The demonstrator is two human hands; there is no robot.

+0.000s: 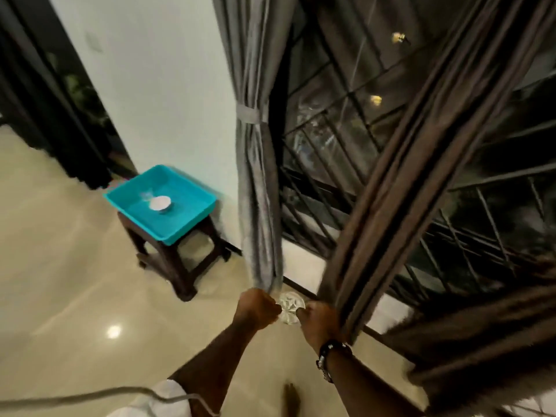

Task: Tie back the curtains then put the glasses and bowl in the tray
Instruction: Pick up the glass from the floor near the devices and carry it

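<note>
Head view: brown curtain (400, 182) covers barred window (346, 124).

Grey curtain (255, 164) hangs banded at centre frame; brown curtain (400, 164) slants loose at right — a white bowl (160, 203) sits in the turquoise tray (192, 219), centre left.

There is one view only, from a wide-angle camera on the person's head, looking forward and steeply down. Both forearms reach up into the picture from its lower edge, close to the lens. The window (391, 145) fills the right side, nearby; the floor (60, 266) and the stool (177, 260) lie farther left.
</note>
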